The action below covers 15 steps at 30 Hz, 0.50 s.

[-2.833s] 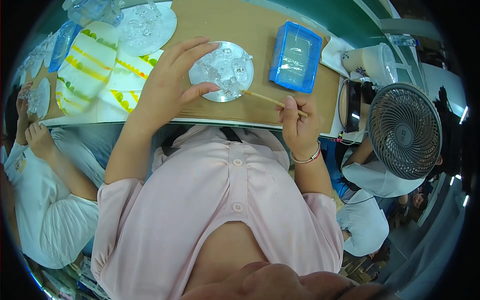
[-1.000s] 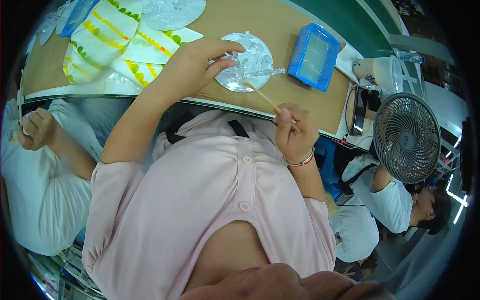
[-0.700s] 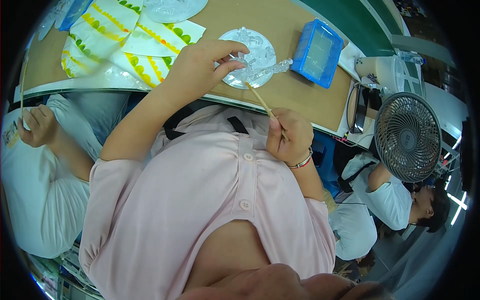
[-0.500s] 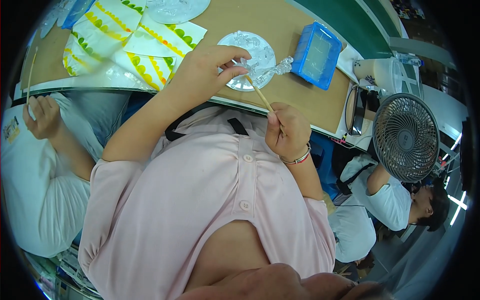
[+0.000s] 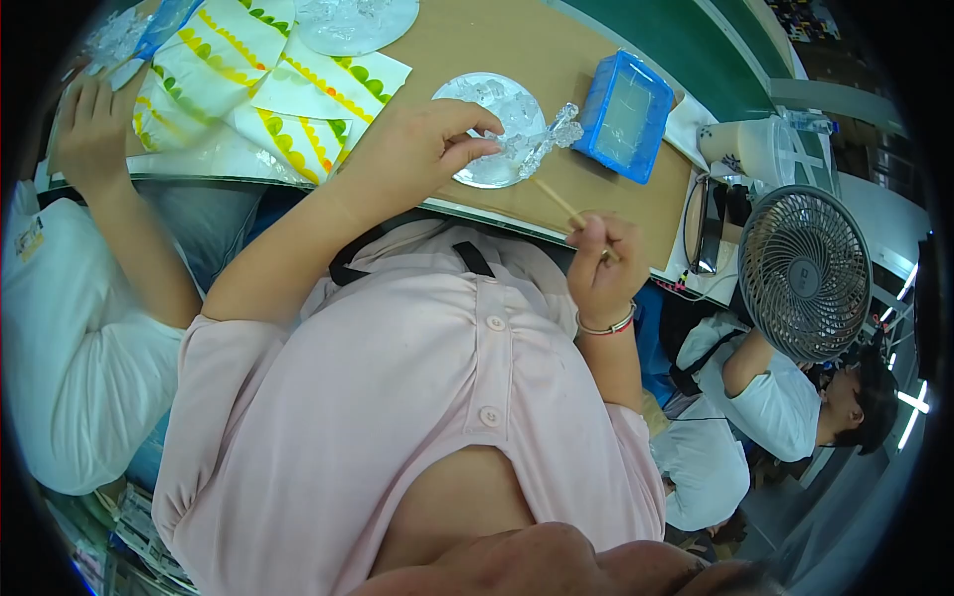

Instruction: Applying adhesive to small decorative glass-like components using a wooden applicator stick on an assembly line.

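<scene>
On the table (image 5: 556, 45), loose pieces (image 5: 507, 104) lay on the nearer plate (image 5: 482, 176). From that plate, the tray (image 5: 609, 162) stood at 3 o'clock, with the cup (image 5: 730, 149) farther out that way. The fan (image 5: 807, 273) was near 4 o'clock. The farther plate (image 5: 343, 46) sat at 10 o'clock, and the sheets (image 5: 224, 70) between 9 and 10. The left hand (image 5: 427, 144) was at 9 o'clock, the right hand (image 5: 604, 258) between 4 and 5, its stick (image 5: 561, 202) pointing toward 10.
</scene>
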{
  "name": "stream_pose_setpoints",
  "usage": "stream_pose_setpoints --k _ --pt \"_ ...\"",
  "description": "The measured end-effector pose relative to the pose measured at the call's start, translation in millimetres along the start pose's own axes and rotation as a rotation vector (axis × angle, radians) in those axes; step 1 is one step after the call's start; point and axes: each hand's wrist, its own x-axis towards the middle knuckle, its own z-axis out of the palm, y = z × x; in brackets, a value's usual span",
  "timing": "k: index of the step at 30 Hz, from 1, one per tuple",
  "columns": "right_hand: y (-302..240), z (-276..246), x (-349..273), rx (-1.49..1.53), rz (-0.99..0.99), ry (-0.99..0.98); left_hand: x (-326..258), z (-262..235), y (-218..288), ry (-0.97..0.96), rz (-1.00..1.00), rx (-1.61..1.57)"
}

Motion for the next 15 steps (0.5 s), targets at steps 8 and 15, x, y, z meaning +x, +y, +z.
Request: stream_pose_setpoints --k 8,15 --pt "-3.8 -2.5 -1.3 -0.125 -0.073 -0.026 2.1 10.4 -3.7 0.005 0.113 0.082" --pt "-24.5 7.1 2.8 0.076 -0.112 -0.126 5.6 13.5 -3.4 -0.013 0.13 0.085"
